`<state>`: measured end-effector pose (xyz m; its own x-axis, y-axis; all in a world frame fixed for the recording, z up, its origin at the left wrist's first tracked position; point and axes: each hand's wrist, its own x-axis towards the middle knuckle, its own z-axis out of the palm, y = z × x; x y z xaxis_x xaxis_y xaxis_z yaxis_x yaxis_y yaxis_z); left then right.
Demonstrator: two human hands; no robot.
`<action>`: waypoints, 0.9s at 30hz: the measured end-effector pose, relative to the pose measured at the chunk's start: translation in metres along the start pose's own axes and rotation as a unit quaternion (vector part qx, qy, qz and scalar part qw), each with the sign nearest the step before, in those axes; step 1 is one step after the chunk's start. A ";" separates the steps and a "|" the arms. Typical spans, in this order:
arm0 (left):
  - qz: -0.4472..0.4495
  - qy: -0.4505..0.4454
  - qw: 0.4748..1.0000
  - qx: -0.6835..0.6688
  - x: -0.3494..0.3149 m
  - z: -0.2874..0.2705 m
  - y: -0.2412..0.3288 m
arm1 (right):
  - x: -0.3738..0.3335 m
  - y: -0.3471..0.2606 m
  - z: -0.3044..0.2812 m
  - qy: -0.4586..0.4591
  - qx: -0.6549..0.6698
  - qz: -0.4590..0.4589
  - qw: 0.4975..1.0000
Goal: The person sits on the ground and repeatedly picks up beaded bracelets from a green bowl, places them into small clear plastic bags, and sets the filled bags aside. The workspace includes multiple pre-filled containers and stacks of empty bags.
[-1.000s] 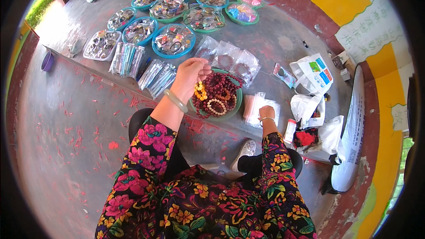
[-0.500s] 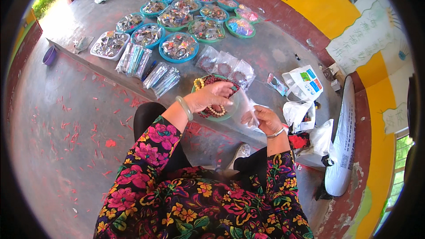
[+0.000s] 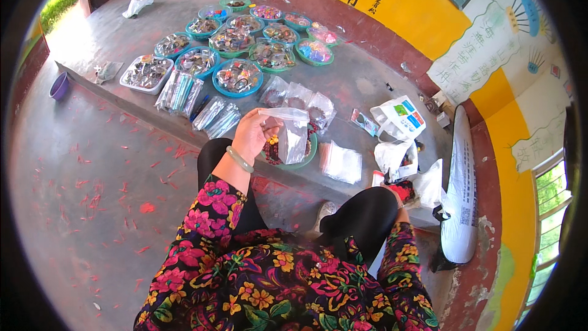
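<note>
My left hand [image 3: 248, 140], with a pale bangle at the wrist, pinches the top edge of a clear plastic bag [image 3: 293, 135]. The bag hangs over a green basin [image 3: 310, 155] of beaded bracelets [image 3: 273, 154], partly covering it. Dark red and yellow beads show around the bag; whether it holds anything I cannot make out. A stack of clear plastic bags [image 3: 341, 163] lies to the right of the basin. My right arm [image 3: 402, 214] runs down beside my bent right knee [image 3: 367, 208], and its hand is hidden behind the knee.
Several basins [image 3: 237, 78] of small packaged goods stand farther off on the raised floor. Nearer lie bundles of packaged sticks [image 3: 215, 116] and bagged bracelets [image 3: 299, 99]. White shopping bags [image 3: 398, 116] and a red item [image 3: 402, 192] sit right, beside a long silvery roll [image 3: 462, 190].
My left hand has come out of the basin and now holds the clear bag. My right hand has let the bag go and dropped behind the knee. The bag stack has come into sight.
</note>
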<state>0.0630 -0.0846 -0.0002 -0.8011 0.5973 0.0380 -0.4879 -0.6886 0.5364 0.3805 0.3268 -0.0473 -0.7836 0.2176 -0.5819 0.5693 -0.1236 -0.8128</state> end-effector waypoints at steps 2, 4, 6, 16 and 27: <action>0.008 0.007 1.000 -0.013 0.000 -0.006 0.000 | -0.013 0.005 0.000 0.022 -0.021 -0.029 0.999; 0.018 0.032 0.999 -0.002 0.004 -0.008 0.001 | -0.028 0.008 -0.007 0.045 -0.035 -0.060 0.997; 0.039 0.038 0.998 0.007 0.005 -0.012 0.004 | -0.040 0.019 -0.013 0.061 -0.022 -0.098 0.993; 0.012 0.100 0.993 0.056 0.009 -0.004 -0.014 | -0.179 -0.077 0.090 0.173 -0.485 -0.185 0.837; 0.044 0.119 0.988 0.093 0.002 -0.008 -0.003 | -0.141 -0.095 0.111 0.179 -0.232 -0.294 0.910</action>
<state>0.0602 -0.0847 -0.0083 -0.9068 0.4104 -0.0960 -0.3592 -0.6332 0.6857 0.4093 0.2008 0.1089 -0.9030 0.4250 0.0630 0.1864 0.5197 -0.8338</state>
